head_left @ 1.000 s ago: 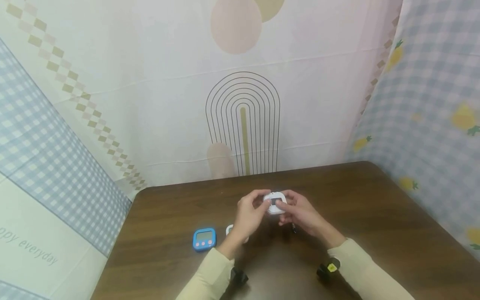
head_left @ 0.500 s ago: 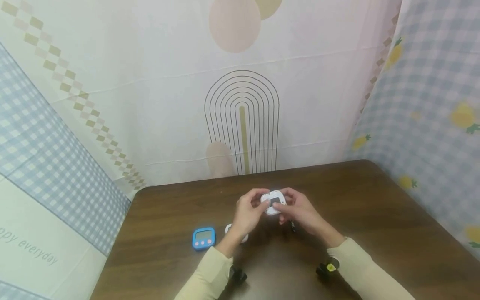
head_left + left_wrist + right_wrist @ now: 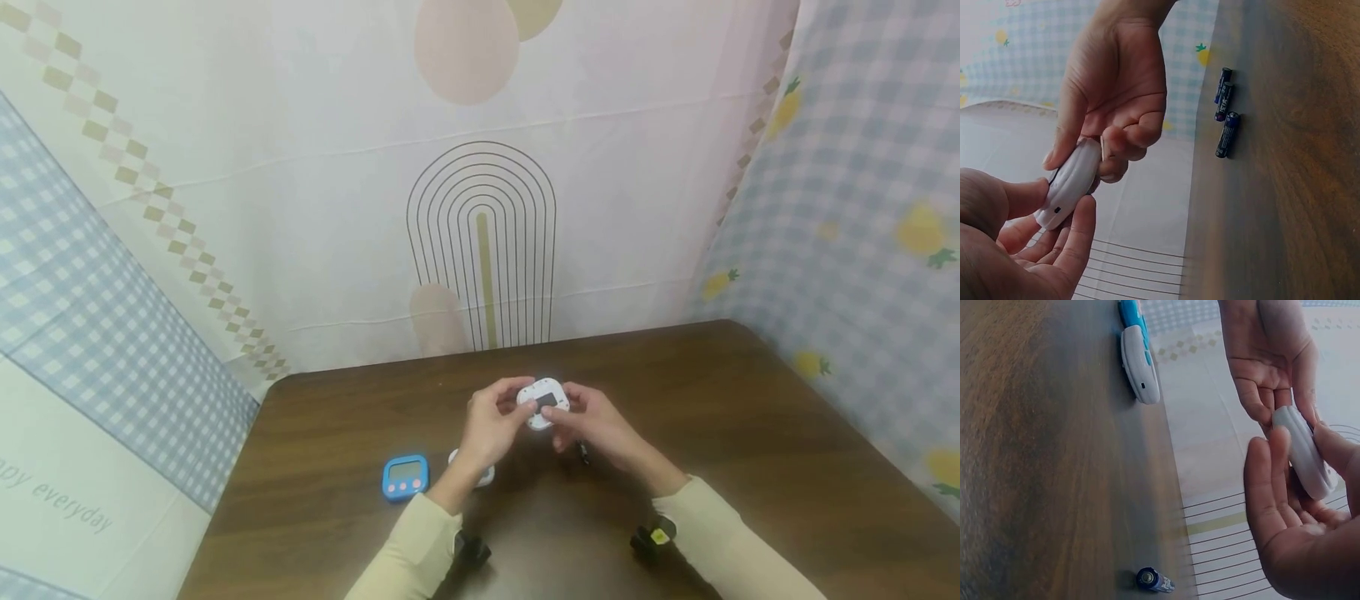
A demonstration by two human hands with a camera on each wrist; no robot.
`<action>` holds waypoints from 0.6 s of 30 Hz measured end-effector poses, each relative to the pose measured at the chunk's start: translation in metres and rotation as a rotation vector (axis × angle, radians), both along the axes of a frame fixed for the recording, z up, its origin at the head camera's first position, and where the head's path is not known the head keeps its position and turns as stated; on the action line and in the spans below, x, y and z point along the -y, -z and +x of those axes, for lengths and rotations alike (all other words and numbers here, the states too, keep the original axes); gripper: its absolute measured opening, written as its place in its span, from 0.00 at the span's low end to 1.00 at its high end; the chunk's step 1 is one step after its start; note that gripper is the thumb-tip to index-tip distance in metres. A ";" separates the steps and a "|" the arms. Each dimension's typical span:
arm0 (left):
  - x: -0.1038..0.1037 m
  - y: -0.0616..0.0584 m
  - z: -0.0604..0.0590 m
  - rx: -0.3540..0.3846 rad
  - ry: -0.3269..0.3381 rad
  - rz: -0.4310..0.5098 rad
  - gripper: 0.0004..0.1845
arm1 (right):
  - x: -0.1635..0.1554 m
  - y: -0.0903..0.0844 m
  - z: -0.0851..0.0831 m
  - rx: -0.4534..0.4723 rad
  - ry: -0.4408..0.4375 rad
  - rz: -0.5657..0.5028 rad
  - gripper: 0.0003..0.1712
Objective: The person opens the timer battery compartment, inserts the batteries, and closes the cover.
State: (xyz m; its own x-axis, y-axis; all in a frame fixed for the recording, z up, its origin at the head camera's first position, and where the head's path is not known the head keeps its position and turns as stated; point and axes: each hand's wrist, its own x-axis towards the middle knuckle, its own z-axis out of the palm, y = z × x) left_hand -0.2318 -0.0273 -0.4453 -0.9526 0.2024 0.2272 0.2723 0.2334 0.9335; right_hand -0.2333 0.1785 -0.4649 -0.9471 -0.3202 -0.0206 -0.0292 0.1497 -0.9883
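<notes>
White smooth plastic, rounded-square shell with a small dark rectangular window on its face: the small white timer [image 3: 543, 402] is held in the air above the dark brown wood-grain table [image 3: 750, 467], between both hands. The left hand [image 3: 491, 425] pinches its left edge, thumb on the face and fingers curled behind; the left grip is closed on the shell. The right hand [image 3: 600, 427] holds the opposite edge the same way, fingers [image 3: 1141, 128] bent behind it; the right grip is likewise closed on the timer. In the left wrist view the shell shows edge-on as a thin lens-shaped disc [image 3: 1069, 181]; in the right wrist view likewise [image 3: 1304, 450].

Below and left of the left grip, on the table: a blue rounded-square plastic timer [image 3: 406, 477] with a pale screen and pink buttons; characters on the screen too small to read. Between it and the left wrist, a second white plastic piece [image 3: 480, 475], mostly hidden by the forearm; the right wrist view shows it as a flat oval slab with a small hole in its rim [image 3: 1140, 365].

Just under the right grip, small dark cylindrical batteries [image 3: 1227, 134] with blue wrap lie in a loose row; label unreadable.

Cream knit sleeves [image 3: 420, 558] cover both forearms. Backdrop cloth at far left carries the print "everyday" [image 3: 71, 510], the word before it cut off.
</notes>
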 end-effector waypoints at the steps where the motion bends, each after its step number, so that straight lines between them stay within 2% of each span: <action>1: 0.000 0.000 0.000 -0.001 0.000 0.006 0.17 | 0.000 0.000 0.000 0.004 -0.020 0.002 0.25; 6: 0.001 -0.001 0.000 0.009 -0.007 0.014 0.16 | 0.000 0.002 0.001 -0.001 -0.079 0.004 0.23; 18: 0.001 0.001 0.000 0.008 -0.023 -0.002 0.16 | 0.001 0.002 0.004 -0.031 -0.074 0.005 0.20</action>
